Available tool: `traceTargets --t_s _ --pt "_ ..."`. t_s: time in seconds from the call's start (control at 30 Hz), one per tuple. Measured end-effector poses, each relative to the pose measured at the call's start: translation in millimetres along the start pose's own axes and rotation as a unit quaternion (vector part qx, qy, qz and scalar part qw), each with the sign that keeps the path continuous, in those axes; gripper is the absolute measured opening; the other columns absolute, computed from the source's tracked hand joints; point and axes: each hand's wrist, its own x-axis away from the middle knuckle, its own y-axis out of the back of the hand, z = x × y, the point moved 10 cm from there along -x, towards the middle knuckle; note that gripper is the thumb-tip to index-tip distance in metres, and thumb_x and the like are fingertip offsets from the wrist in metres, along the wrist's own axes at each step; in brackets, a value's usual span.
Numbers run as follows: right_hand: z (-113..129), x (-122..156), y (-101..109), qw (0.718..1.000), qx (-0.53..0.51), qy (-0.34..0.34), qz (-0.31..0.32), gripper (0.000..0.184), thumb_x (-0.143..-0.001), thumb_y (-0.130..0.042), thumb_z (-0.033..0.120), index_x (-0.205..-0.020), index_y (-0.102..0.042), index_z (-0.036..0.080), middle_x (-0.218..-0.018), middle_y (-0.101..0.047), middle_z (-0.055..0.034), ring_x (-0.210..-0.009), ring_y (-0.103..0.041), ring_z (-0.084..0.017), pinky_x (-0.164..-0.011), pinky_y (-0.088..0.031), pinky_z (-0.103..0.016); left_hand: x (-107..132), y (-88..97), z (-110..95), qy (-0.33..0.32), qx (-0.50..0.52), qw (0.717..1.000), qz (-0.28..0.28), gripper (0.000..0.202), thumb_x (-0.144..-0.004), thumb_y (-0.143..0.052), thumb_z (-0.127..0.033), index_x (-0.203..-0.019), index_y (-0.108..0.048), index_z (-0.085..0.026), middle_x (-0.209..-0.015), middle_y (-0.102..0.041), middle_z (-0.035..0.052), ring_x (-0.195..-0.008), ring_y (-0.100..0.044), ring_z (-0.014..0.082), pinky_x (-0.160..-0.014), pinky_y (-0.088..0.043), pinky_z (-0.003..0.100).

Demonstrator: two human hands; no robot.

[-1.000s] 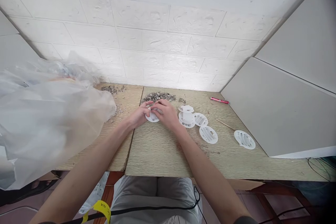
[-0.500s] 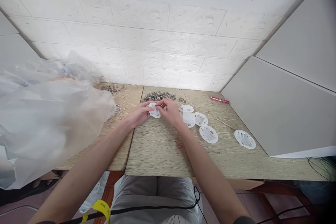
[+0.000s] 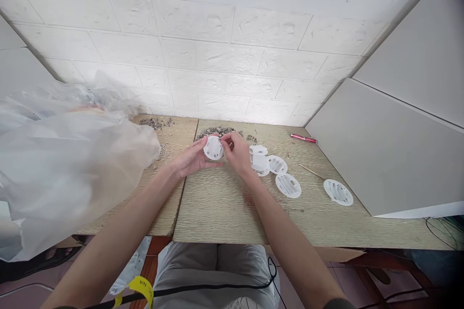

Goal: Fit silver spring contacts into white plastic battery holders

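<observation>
My left hand (image 3: pixel 190 159) holds a round white plastic disc (image 3: pixel 213 147) up off the wooden table (image 3: pixel 224 203), its face turned toward me. My right hand (image 3: pixel 237 152) pinches at the disc's right edge with thumb and forefinger; whether a small metal piece is in the pinch I cannot make out. Just behind the hands lies a heap of small grey metal pieces (image 3: pixel 217 131).
Right of my hands are a stack of white discs (image 3: pixel 258 159) and three single discs (image 3: pixel 288 185), the farthest (image 3: pixel 338 192) near a grey panel (image 3: pixel 384 154). A red pen (image 3: pixel 303 138) and a thin stick (image 3: pixel 311 171) lie at the back right. A big clear plastic bag (image 3: pixel 61 154) fills the left.
The disc was flat on the table under both hands; my left hand has lifted it and tilted its face toward me, while my right hand stays pinched at its edge.
</observation>
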Motion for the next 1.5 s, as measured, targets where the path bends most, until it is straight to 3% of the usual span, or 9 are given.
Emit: traceTargets --t_s 0.13,0.27,0.37,0.5,0.63,0.77,1.13,1.33,1.5 --pt "2 0 5 0.999 -0.039 -0.017 -0.013 0.02 -0.087 -0.048 0.023 -0.1 -0.062 0.02 -0.086 -0.06 -0.0047 -0.074 -0.054 -0.017 -0.071 -0.045 -0.032 0 1.5 -9 -0.039 0.003 0.999 -0.01 0.048 -0.081 -0.068 -0.043 -0.125 -0.056 -0.027 -0.123 -0.062 0.0098 -0.106 -0.062 0.0249 -0.092 -0.05 0.048" --pt "-13 0 -3 0.984 -0.153 -0.092 0.014 0.025 -0.086 -0.052 0.034 -0.104 -0.064 0.022 -0.076 -0.055 -0.001 -0.064 -0.047 -0.014 -0.06 -0.042 -0.028 1 7.4 -20 -0.092 -0.054 0.992 -0.061 0.053 -0.066 -0.083 -0.031 -0.114 -0.064 -0.021 -0.114 -0.066 0.0097 -0.104 -0.062 0.0222 -0.097 -0.045 0.039" --pt "-25 2 -13 0.956 -0.252 -0.146 0.036 0.03 -0.083 -0.057 0.043 -0.104 -0.064 0.022 -0.064 -0.046 0.0031 -0.056 -0.039 -0.011 -0.049 -0.035 -0.024 5 14.6 -28 -0.128 -0.143 0.974 -0.123 0.056 -0.058 -0.087 -0.026 -0.11 -0.067 -0.02 -0.113 -0.066 0.0076 -0.105 -0.059 0.0209 -0.097 -0.042 0.034" --pt "-26 3 -16 0.938 -0.307 -0.158 0.04 0.031 -0.08 -0.061 0.044 -0.101 -0.064 0.023 -0.065 -0.045 0.0041 -0.054 -0.037 -0.01 -0.046 -0.031 -0.023 10 16.3 -38 -0.177 -0.29 0.927 -0.16 0.066 -0.057 -0.086 -0.029 -0.117 -0.06 -0.021 -0.119 -0.061 0.0085 -0.105 -0.057 0.023 -0.091 -0.045 0.035" --pt "-22 3 -15 0.955 -0.256 -0.147 0.038 0.027 -0.08 -0.062 0.042 -0.097 -0.066 0.022 -0.068 -0.052 0.0022 -0.057 -0.041 -0.01 -0.05 -0.036 -0.023 16 6.9 -49 -0.249 -0.417 0.858 -0.168 0.061 -0.063 -0.082 -0.03 -0.118 -0.059 -0.023 -0.12 -0.058 0.0092 -0.109 -0.054 0.0251 -0.09 -0.045 0.036" --pt "-17 2 -15 0.969 -0.216 -0.11 0.035 0.021 -0.08 -0.062 0.037 -0.093 -0.067 0.021 -0.071 -0.058 0.0012 -0.062 -0.046 -0.011 -0.057 -0.04 -0.025 23 1.4 -57 -0.28 -0.461 0.82 -0.19 0.055 -0.066 -0.079 -0.027 -0.119 -0.063 -0.027 -0.113 -0.057 0.0069 -0.107 -0.052 0.0252 -0.091 -0.043 0.036" --pt "-3 4 -11 0.99 -0.12 -0.069 0.029 0.015 -0.081 -0.056 0.026 -0.089 -0.066 0.02 -0.075 -0.059 -0.0005 -0.066 -0.051 -0.013 -0.06 -0.041 -0.027 27 -3.8 -61 -0.31 -0.521 0.767 -0.211 0.053 -0.069 -0.075 -0.019 -0.12 -0.064 -0.027 -0.107 -0.052 0.0069 -0.107 -0.051 0.0252 -0.095 -0.041 0.036" --pt "5 4 -10 0.997 -0.066 -0.027 0.025 0.013 -0.081 -0.054 0.021 -0.084 -0.066 0.019 -0.074 -0.058 -0.001 -0.068 -0.052 -0.014 -0.063 -0.042 -0.029 27 -4.8 -59 -0.311 -0.522 0.764 -0.217 0.053 -0.067 -0.075 -0.016 -0.118 -0.064 -0.025 -0.109 -0.054 0.0078 -0.11 -0.05 0.0272 -0.098 -0.04 0.037" --pt "6 4 -11 0.999 -0.049 -0.011 0.022 0.012 -0.08 -0.055 0.019 -0.083 -0.067 0.019 -0.075 -0.059 -0.0013 -0.066 -0.051 -0.014 -0.062 -0.043 -0.028 27 -7.6 -57 -0.327 -0.564 0.727 -0.215 0.051 -0.07 -0.071 -0.017 -0.12 -0.061 -0.023 -0.109 -0.053 0.0087 -0.109 -0.052 0.026 -0.095 -0.044 0.037"
